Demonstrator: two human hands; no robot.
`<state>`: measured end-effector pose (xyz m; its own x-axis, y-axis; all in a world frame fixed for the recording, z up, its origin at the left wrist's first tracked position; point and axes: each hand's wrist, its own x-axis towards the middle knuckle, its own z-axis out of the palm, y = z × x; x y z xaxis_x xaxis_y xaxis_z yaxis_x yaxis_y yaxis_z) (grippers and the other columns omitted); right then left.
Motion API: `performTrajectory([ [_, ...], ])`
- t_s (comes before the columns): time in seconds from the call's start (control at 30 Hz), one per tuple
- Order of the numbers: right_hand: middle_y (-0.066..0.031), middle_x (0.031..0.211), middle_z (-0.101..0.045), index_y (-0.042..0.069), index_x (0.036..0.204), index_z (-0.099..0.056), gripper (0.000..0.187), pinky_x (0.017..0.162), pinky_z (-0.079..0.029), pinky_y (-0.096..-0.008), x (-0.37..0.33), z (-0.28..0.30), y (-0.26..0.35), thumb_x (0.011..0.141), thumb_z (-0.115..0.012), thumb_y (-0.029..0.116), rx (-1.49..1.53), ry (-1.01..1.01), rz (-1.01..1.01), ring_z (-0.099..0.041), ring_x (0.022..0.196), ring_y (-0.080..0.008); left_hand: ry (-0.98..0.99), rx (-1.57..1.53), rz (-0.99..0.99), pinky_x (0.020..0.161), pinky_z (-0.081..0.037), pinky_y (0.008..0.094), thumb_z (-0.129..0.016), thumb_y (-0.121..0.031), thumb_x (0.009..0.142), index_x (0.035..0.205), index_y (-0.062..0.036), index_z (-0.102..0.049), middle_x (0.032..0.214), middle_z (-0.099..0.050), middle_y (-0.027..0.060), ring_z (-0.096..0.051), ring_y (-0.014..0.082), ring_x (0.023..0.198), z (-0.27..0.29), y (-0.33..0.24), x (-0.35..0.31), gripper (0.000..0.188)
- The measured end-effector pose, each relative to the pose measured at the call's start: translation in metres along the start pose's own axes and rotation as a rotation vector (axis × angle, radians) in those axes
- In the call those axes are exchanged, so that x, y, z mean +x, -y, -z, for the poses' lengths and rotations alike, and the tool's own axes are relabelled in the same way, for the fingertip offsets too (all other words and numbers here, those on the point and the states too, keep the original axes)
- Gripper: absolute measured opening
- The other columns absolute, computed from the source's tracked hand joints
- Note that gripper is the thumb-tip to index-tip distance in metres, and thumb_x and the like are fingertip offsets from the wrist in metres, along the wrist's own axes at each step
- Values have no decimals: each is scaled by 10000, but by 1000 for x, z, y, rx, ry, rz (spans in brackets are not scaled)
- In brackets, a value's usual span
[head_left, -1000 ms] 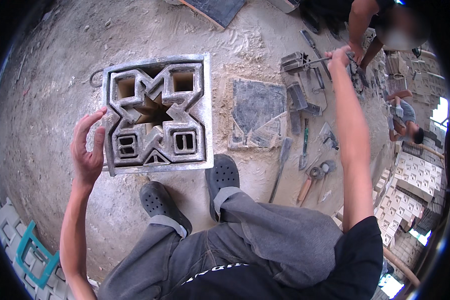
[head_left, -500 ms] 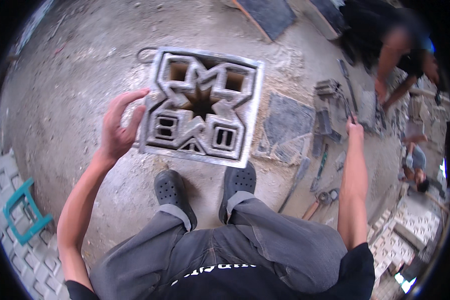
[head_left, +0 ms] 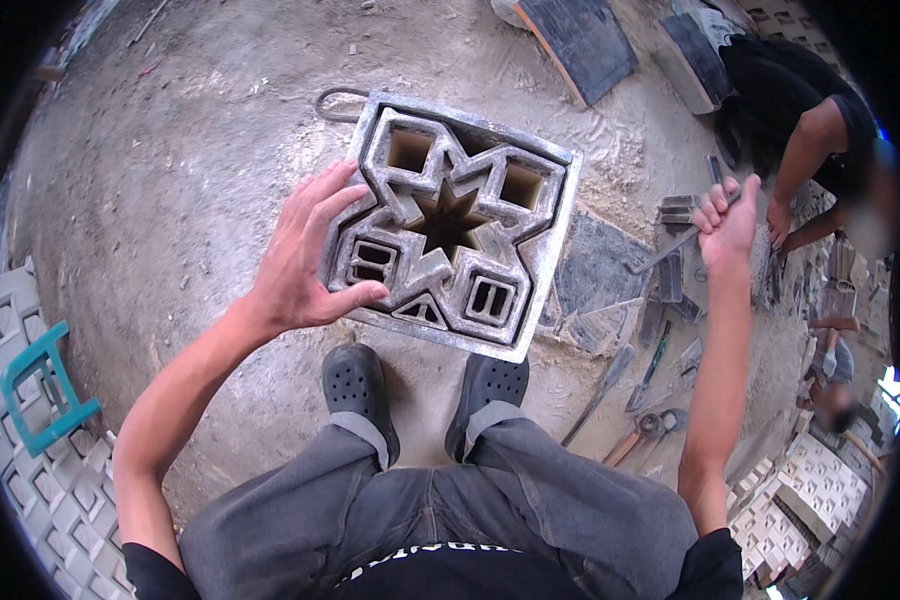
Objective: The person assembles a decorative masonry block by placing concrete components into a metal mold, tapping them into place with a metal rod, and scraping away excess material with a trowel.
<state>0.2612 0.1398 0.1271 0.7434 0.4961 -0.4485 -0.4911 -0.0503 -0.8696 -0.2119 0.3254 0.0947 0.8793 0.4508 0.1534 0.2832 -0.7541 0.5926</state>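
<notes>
Square grey mould [head_left: 490,237] with a star-shaped hole, on the ground beyond dark shoes [head_left: 355,390], left hand [head_left: 305,255] spread loosely over its left edge, contact unclear, right hand [head_left: 728,232] curled round a dark rod [head_left: 667,249], white lettering on black shirt [head_left: 440,578].

Left hand [head_left: 295,268], earlier beside the mould [head_left: 553,245], now reaches over its lower-left corner; the rod [head_left: 668,250] in the right hand [head_left: 732,225] now ends over the slab's [head_left: 595,270] right edge.

Dusty floor [head_left: 220,110], teal stool [head_left: 65,426], possibly a window [head_left: 891,388]
</notes>
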Motion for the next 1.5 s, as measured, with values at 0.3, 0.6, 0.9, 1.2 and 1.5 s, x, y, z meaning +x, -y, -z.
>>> performTrajectory([
  [0.3,42,606,-310,148,756,-401,501,449,-231,-237,-77,-72,-8,1017,-388,574,-65,301,-69,-283,496,-75,65,-16,21,1182,-167,558,-794,-669,633,1479,-66,-301,1551,-249,246,-237,430,1447,-4,-2,7,1150],
  [0.6,36,621,-347,125,785,-461,488,497,-284,-257,-137,-115,0,1027,-396,544,113,411,-9,-316,525,-94,88,95,-34,1196,-135,560,-719,-771,631,1494,-89,-284,1557,-247,217,-210,403,1463,1,-9,9,1182],
  [0.9,28,651,-395,107,822,-492,468,584,-362,-269,-155,-142,-40,991,-486,544,101,375,-14,-379,585,-105,114,99,-129,1209,-108,548,-693,-778,665,1512,-126,-243,1563,-241,193,-194,377,1473,-8,-37,14,1160],
  [1.2,30,655,-384,97,825,-514,402,591,-371,-280,-156,-168,-62,972,-566,468,23,443,75,-383,592,-100,142,96,-162,1203,-120,544,-717,-727,682,1498,-98,-286,1556,-266,187,-212,372,1468,-14,-57,7,1117],
  [1.5,48,624,-299,122,722,-385,556,501,-234,-256,-188,-172,-70,996,-379,606,-148,665,201,-249,529,-77,110,122,-247,1194,-169,515,-680,-634,775,1394,33,-430,1498,-375,189,-266,333,1452,-36,-74,15,943],
])
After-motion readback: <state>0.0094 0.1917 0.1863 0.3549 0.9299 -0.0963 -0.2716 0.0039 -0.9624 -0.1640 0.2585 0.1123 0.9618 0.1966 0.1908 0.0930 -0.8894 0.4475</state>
